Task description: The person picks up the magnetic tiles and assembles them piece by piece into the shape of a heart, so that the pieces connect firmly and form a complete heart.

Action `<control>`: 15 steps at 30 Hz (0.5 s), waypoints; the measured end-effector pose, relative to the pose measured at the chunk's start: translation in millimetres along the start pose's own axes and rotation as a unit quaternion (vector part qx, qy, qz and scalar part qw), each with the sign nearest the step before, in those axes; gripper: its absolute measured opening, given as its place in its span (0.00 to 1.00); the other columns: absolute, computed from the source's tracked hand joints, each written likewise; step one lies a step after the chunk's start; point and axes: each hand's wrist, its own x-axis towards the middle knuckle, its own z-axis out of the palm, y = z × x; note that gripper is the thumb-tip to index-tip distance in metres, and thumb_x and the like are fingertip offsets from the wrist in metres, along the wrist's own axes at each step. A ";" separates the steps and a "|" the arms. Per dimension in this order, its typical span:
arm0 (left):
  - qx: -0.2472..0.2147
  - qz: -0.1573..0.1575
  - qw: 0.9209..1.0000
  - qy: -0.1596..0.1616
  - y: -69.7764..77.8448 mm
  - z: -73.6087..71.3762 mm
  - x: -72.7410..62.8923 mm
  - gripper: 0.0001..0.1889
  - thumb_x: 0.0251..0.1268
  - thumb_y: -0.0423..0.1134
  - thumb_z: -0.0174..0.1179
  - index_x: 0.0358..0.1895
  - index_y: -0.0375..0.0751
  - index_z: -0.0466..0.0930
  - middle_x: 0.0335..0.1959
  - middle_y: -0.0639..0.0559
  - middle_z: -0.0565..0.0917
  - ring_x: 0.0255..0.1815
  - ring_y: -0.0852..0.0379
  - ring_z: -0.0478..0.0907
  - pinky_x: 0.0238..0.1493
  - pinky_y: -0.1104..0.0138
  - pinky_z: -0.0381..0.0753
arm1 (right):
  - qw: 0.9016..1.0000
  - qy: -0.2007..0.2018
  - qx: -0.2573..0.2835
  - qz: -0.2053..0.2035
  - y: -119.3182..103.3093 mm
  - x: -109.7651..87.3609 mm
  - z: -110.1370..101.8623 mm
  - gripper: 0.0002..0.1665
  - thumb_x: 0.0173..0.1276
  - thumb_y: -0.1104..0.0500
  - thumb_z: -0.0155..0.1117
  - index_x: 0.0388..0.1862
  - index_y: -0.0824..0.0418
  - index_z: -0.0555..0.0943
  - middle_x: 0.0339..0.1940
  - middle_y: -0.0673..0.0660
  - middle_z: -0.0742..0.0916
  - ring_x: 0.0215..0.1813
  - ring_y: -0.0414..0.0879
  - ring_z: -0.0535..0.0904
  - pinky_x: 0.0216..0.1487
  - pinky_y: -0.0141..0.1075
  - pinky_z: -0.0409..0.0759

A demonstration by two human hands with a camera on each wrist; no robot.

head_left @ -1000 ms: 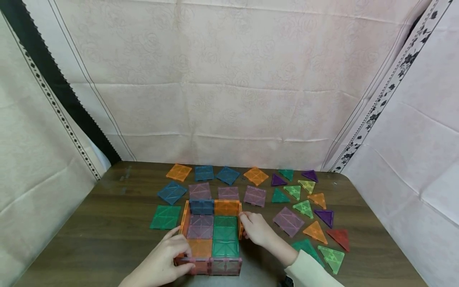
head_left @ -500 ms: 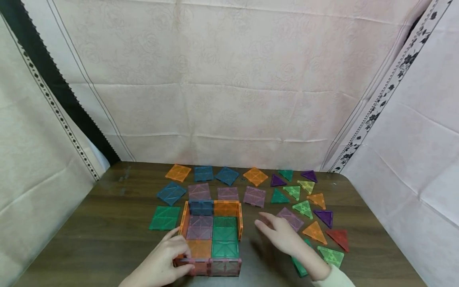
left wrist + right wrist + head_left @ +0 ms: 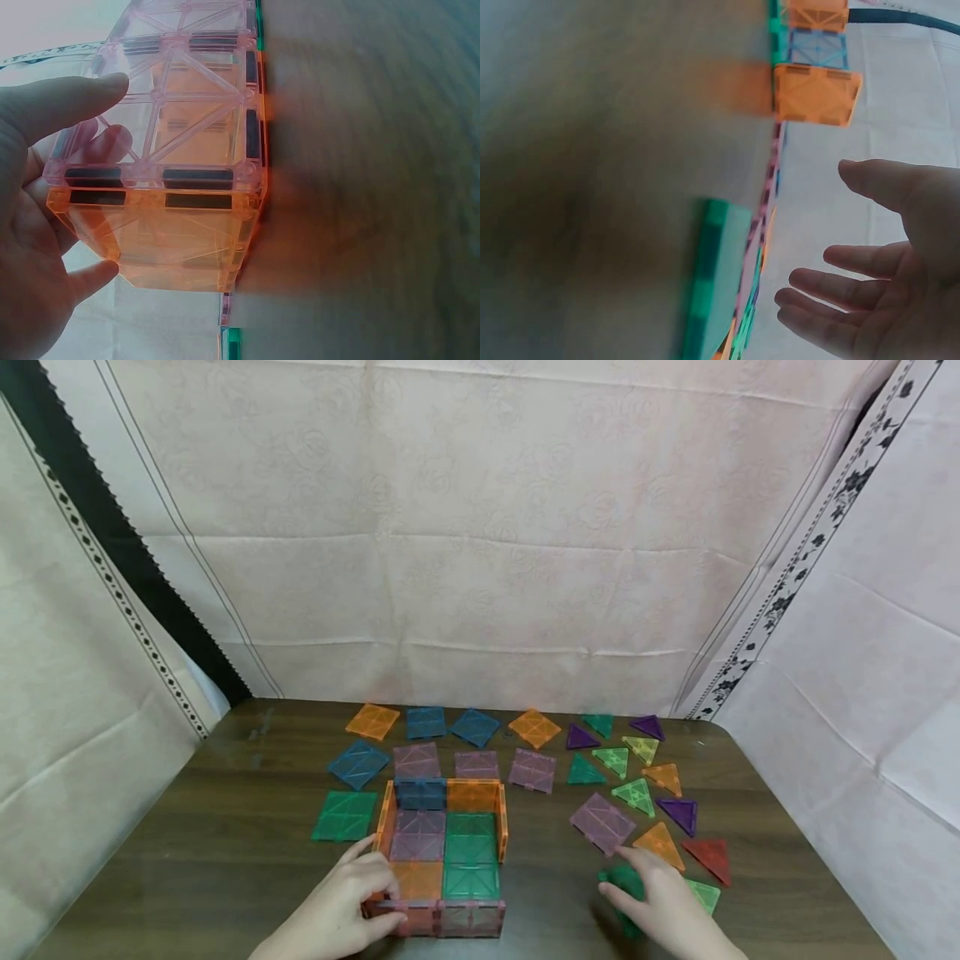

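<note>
An open-topped box of translucent magnetic tiles [image 3: 471,919] stands near the front of the table. Its near wall is pink, its far wall blue and orange, with orange tiles at the sides. At the near left corner my left hand [image 3: 341,902] grips the walls; in the left wrist view its thumb lies over the pink tile [image 3: 199,105] and fingers show through from inside. Beyond the box's right side, my right hand [image 3: 667,902] hovers with fingers apart over a dark green tile [image 3: 628,881]. The right wrist view shows space between that hand [image 3: 877,277] and the green tile [image 3: 724,277].
Loose square tiles lie behind the box, among them a purple one [image 3: 533,770] and a blue one [image 3: 361,764]. A green square [image 3: 344,816] lies left of it. Several triangles, such as a red one [image 3: 708,860], spread across the right. A pale cloth [image 3: 480,543] hangs behind.
My right hand has left the orange tile at the box's right side and moved right and nearer, over the dark green tile. The left hand keeps its hold on the corner.
</note>
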 end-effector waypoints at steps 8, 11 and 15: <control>0.001 0.002 1.000 0.003 0.5 0.1 0.7 0.16 0.47 0.34 0.73 0.29 0.58 0.75 0.30 0.73 0.74 0.35 0.74 0.73 0.69 0.79 0.41 | 0.999 -0.013 -0.048 0.006 14.1 -0.9 2.3 0.37 0.55 0.44 0.74 0.56 0.67 0.78 0.52 0.64 0.83 0.53 0.62 0.79 0.50 0.56 0.78; 0.001 0.002 1.000 0.003 0.8 0.1 0.7 0.16 0.47 0.34 0.73 0.29 0.58 0.75 0.30 0.73 0.74 0.35 0.73 0.73 0.69 0.79 0.40 | 0.998 -0.032 -0.060 0.013 16.4 0.5 4.5 0.38 0.54 0.42 0.74 0.54 0.67 0.78 0.52 0.65 0.82 0.53 0.62 0.78 0.50 0.57 0.77; -0.001 0.001 1.000 0.003 1.0 0.1 0.7 0.16 0.48 0.34 0.73 0.30 0.58 0.75 0.30 0.73 0.75 0.36 0.73 0.73 0.69 0.80 0.40 | 0.996 -0.039 -0.076 0.009 19.2 1.6 9.4 0.39 0.52 0.40 0.74 0.52 0.67 0.80 0.50 0.64 0.83 0.52 0.62 0.79 0.51 0.57 0.77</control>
